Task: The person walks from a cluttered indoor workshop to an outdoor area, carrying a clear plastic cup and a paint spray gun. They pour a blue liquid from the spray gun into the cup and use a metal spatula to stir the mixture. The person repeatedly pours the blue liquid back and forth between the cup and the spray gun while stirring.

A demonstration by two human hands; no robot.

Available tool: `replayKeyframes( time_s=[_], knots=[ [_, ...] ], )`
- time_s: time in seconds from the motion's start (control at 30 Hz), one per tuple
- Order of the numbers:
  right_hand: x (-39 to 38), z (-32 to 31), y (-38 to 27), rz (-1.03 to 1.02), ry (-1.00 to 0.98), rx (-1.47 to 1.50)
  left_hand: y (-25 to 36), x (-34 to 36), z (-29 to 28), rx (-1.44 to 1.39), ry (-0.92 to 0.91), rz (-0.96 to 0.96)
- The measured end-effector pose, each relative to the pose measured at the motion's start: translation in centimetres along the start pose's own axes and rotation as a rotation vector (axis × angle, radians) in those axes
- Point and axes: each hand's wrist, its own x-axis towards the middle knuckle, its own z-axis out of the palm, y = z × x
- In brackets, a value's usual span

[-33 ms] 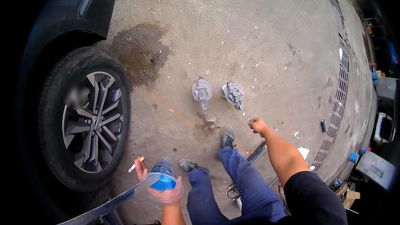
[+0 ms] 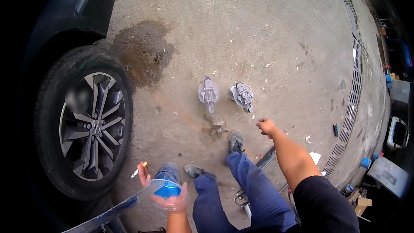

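In my left hand (image 2: 176, 207), at the lower left, is a clear plastic container (image 2: 167, 172) with blue in its lower part and a wide round rim facing up. My fingers wrap around it, and a lit-looking cigarette (image 2: 139, 169) sticks out from between two of them. My right hand (image 2: 266, 126) reaches forward with its fingers curled together; whether anything small is inside them is hidden. Just ahead of it on the ground is a grey round part with a lever-like piece on top (image 2: 242, 96). A similar grey part (image 2: 208, 94) lies left of that one.
A car wheel (image 2: 95, 125) stands at my left beneath a dark bumper (image 2: 92, 15). A damp patch (image 2: 142, 51) darkens the concrete. A drain grate (image 2: 351, 99) runs along the right, with a small can (image 2: 336, 129) beside it. A dark bar (image 2: 265, 157) lies by my right leg.
The view has shifted very slightly, so the wheel appears a little further left. Both hands keep nearly the same place and hold.
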Motion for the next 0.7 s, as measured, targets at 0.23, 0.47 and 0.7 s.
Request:
replayKeyframes(
  time_s=[0.23,0.47,0.7],
  knots=[
    [6.8,5.2,-4.9,0.028,-0.042,0.159,-4.8,-1.6,4.3,0.047,-0.054,-0.028],
    [7.5,-0.6,-3.3,-0.019,-0.23,0.194,-2.5,-0.4,6.1,-0.004,-0.044,-0.031],
    [-13.3,-7.9,0.1,-0.185,-0.067,0.35,7.7,2.9,-1.0,-0.104,0.03,0.011]
  ],
)
